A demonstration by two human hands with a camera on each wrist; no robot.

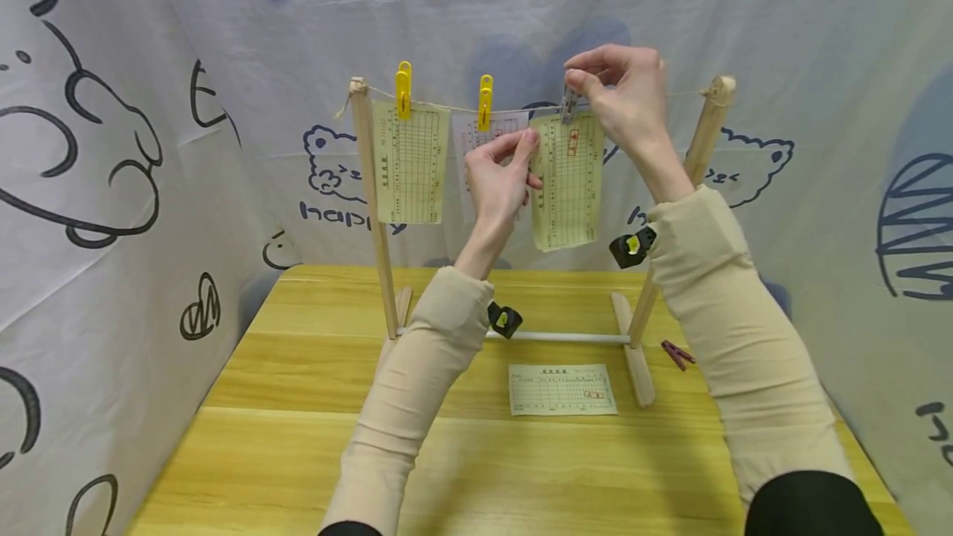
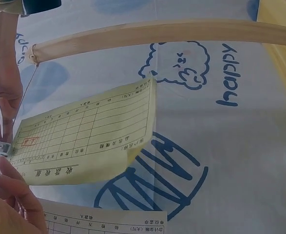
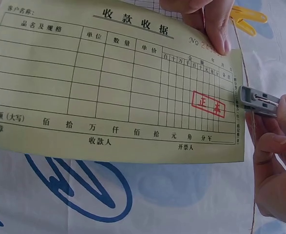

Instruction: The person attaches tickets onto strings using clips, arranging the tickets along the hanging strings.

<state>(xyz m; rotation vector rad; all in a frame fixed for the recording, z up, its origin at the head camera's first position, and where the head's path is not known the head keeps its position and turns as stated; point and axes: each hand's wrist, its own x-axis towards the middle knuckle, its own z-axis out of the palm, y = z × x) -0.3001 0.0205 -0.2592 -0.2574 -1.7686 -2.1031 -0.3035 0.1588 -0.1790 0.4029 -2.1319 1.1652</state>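
A pale yellow receipt slip (image 1: 567, 189) with a red stamp hangs upright at the string (image 3: 250, 122). At its top edge sits a grey clothespin (image 3: 259, 101), its nose over the paper and the string. My right hand (image 1: 629, 98) pinches the handles of this clothespin between thumb and fingers. With thumb in front and fingers behind, my left hand (image 1: 500, 180) pinches the slip's left edge near the top. Behind the left hand hangs a whitish slip (image 1: 465, 126), partly hidden, under a yellow clothespin (image 1: 485, 102).
Another yellow slip (image 1: 412, 172) hangs at the left from a second yellow clothespin (image 1: 403, 89). Wooden posts (image 1: 375, 213) hold the string, joined low by a white rod (image 1: 573, 337). On the wooden table (image 1: 298, 437) lie a receipt slip (image 1: 562, 390) and a dark red clothespin (image 1: 678, 354).
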